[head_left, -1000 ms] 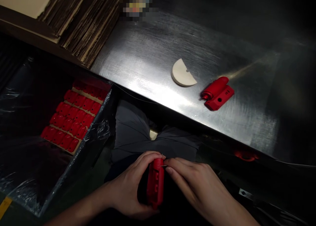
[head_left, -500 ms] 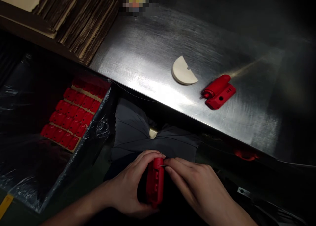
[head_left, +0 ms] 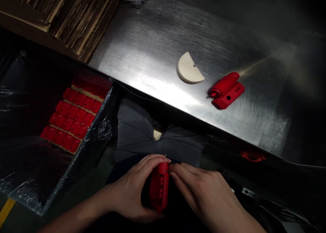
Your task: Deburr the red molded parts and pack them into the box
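"Red plastic lay between your hands, then, long and hollow?"

"Yes, the shell (head_left: 165,189), held low before your lap, its ribbed hollow showing. Your left hand (head_left: 132,189) was curved round it in a wide C, fingers over the top end, thumb at the bottom. Your right hand (head_left: 206,189) was nearly closed, finger and thumb pinching what seemed, in that dim light, a thin metal pin (head_left: 168,171) at the shell's top end."

"And what had just changed?"

"Little. Your view had shifted slightly, so the table (head_left: 142,43) sat higher in it, but your grip on both things had stayed the same. I'd judge you were still busy with fine work at that end."

"What lay about you?"

"On brushed, streaky metal, a pale, matt half-disc (head_left: 188,70) with a small notch in its straight edge, and just beside it a red block (head_left: 226,85) with a rounded barrel. To your left, glossy red parts (head_left: 73,111) stood in rows inside crinkled clear plastic (head_left: 51,195), below rough-edged boards (head_left: 84,26)."
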Available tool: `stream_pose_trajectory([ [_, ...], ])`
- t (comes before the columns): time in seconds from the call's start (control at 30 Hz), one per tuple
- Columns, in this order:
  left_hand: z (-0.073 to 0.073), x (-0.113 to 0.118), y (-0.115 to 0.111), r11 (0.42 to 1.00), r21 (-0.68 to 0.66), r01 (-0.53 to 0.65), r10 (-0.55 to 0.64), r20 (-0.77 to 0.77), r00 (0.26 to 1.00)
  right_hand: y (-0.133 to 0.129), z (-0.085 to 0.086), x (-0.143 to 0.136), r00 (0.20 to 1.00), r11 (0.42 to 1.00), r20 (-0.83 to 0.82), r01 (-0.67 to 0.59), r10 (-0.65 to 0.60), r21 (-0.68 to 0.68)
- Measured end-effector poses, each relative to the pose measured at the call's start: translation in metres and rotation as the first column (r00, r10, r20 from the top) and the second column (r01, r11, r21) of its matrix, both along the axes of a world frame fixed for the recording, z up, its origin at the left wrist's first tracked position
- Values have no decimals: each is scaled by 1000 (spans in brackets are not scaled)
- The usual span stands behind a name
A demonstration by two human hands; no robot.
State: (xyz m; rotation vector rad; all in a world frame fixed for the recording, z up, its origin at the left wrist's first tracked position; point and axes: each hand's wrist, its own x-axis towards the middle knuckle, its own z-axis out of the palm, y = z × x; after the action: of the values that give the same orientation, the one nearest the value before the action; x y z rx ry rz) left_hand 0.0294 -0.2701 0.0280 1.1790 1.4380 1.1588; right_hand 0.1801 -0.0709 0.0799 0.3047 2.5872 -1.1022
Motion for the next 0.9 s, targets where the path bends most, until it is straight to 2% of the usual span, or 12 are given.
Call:
stream_pose_trajectory([
  [0.17, -1, 1, -1, 1000, 19, 20, -19, -26, 999, 3, 5, -2, 989, 996, 147, -3, 17, -89],
  [0.43, -1, 2, -4, 999, 3, 55, -54, -79, 995, 0, 8, -2, 958, 984, 286, 22, 29, -175],
  [0.9, -2, 0, -1, 995, 29, 94, -90, -96, 991, 5, 15, -5, 959, 969, 282, 49, 22, -241],
])
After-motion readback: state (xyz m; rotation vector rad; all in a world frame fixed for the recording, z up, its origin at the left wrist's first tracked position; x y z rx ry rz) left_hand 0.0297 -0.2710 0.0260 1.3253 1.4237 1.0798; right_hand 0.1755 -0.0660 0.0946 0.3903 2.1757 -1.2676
